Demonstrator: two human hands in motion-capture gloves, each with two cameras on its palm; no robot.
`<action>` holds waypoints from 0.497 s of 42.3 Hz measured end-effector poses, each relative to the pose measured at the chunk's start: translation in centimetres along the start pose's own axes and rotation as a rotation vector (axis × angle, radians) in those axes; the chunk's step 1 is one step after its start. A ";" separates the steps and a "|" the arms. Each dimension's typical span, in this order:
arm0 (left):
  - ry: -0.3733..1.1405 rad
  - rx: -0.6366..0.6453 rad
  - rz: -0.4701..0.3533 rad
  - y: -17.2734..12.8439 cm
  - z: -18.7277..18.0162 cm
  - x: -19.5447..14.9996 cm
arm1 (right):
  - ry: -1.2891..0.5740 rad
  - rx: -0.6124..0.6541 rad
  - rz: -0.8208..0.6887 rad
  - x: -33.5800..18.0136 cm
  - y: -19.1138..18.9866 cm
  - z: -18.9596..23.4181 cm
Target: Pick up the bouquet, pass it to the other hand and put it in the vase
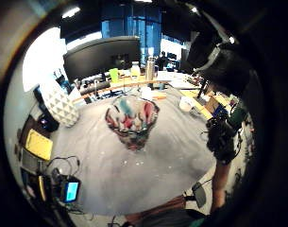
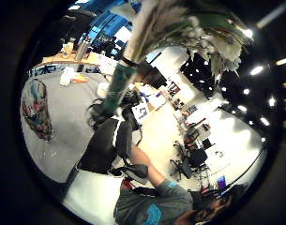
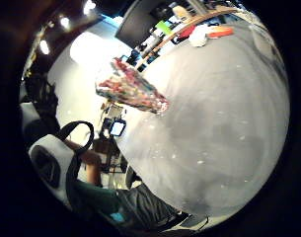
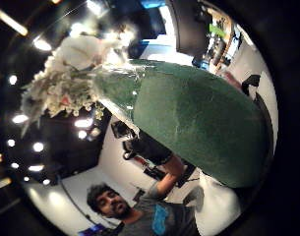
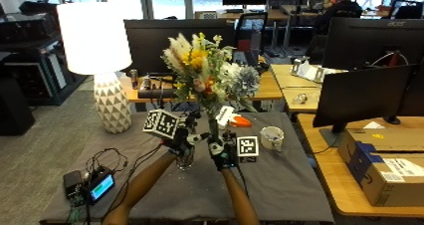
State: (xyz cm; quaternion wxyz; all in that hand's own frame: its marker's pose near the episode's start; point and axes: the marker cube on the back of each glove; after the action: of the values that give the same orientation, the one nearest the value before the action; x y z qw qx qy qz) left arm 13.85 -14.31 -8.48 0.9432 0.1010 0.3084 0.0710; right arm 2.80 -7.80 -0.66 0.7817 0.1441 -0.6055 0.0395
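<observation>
The bouquet [image 5: 207, 68] stands upright above the vase [image 5: 185, 160], its stem grasped by the right hand [image 5: 219, 153], while the left hand [image 5: 179, 141] hovers beside the stem; whether its fingers grip, I cannot tell. The vase sits right under the left hand, so a careless swap could knock it over or drop the top-heavy flowers.

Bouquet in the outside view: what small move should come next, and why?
The right hand grips the bouquet upright by its green wrapped stem, the left hand is close beside it, and the vase holds no flowers. So probably move the left hand onto the stem to take it over.
</observation>
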 end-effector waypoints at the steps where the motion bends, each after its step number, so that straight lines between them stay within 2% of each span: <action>1: 0.027 -0.003 -0.007 -0.2 0.2 0.2 | -0.011 -0.012 -0.010 -0.3 0.1 0.6; 5: 0.148 -0.009 -0.031 -0.8 0.4 0.5 | -0.033 -0.044 -0.018 -1.6 0.6 2.5; 11: 0.409 0.014 -0.071 -1.4 -0.2 1.0 | 0.001 -0.052 -0.090 -2.0 0.5 5.9; 16: 0.543 0.036 -0.093 -1.7 -0.8 -0.3 | 0.038 -0.043 -0.104 -2.4 0.5 7.4; 21: 0.675 -0.010 -0.113 -1.7 -1.3 -0.7 | 0.002 -0.052 -0.101 -2.5 0.4 8.9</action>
State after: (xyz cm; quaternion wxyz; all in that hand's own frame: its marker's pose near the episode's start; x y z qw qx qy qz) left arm 12.65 -15.93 -9.51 0.7909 0.0500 0.6079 0.0496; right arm -6.26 -9.60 -1.03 0.7867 0.1538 -0.5976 -0.0156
